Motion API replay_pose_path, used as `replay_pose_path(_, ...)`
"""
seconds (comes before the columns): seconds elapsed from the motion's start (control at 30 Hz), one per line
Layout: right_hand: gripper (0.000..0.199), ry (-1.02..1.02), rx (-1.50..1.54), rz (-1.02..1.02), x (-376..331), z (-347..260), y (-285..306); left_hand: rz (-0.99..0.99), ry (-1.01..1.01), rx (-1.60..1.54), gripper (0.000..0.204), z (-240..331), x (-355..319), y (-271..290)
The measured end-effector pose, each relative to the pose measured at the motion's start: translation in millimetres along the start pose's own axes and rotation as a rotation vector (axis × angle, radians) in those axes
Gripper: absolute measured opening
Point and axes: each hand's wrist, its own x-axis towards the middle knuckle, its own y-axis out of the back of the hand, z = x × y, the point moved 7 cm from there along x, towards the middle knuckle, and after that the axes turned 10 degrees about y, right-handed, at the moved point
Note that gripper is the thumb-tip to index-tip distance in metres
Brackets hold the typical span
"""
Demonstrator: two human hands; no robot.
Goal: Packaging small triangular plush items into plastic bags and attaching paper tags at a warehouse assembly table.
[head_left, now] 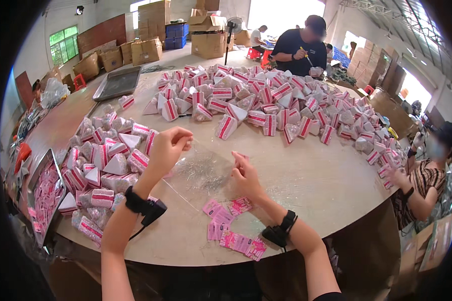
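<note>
Head view. My left hand (168, 145) is closed, pinching the top edge of a clear bag (201, 173) and lifting it off the table (306, 175). My right hand (245, 173) pinches the bag's right edge, fingers curled on the film. The bag hangs between the two hands, just above the table, with small silvery bits inside.

Judgement: the mouth opens best if both pinches stay near the rim and pull apart evenly, so the contents don't spill.

Pink labels (233, 228), small and rectangular, lie on the table just below the bag. Left of the bag sits a heap of pyramid packs (103, 170), clear with red-and-white bands. A larger pile (271, 105) lies beyond the bag. Far left of the bag, a tray (45, 195) holds more pink labels.
</note>
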Motion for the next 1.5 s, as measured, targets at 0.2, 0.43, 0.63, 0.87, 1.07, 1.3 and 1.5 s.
replay_pose_path(0.2, 0.051, -0.07, 0.098, 0.008, -2, -39, 7, -0.304, 0.326, -0.606, 0.016, 13, -82, -31)
replay_pose_path(0.43, 0.048, 0.045, 0.075, 0.062, -8, -48, 17, -0.755, 0.28, -0.123, 0.015, -11, -183, -112)
replay_pose_path(0.63, 0.045, 0.102, -0.064, -0.025, -8, -68, 4, -0.448, 0.22, -0.11, 0.021, -32, -130, -87)
replay_pose_path(0.87, 0.031, 0.28, 0.062, -0.201, -17, -115, -3, -0.368, 0.247, -0.507, 0.02, -58, -108, -75)
replay_pose_path(1.07, 0.025, -0.281, 0.438, -0.084, -36, -78, -9, -0.267, 0.422, -0.69, 0.022, -83, -127, -64)
replay_pose_path(1.3, 0.041, -0.201, 0.329, -0.145, -23, -79, -17, -0.372, 0.29, -0.403, 0.014, -56, -115, -71)
replay_pose_path(1.5, 0.049, 0.488, -0.601, -0.395, -16, -121, -22, -0.284, 0.276, -0.479, 0.014, -57, -112, -62)
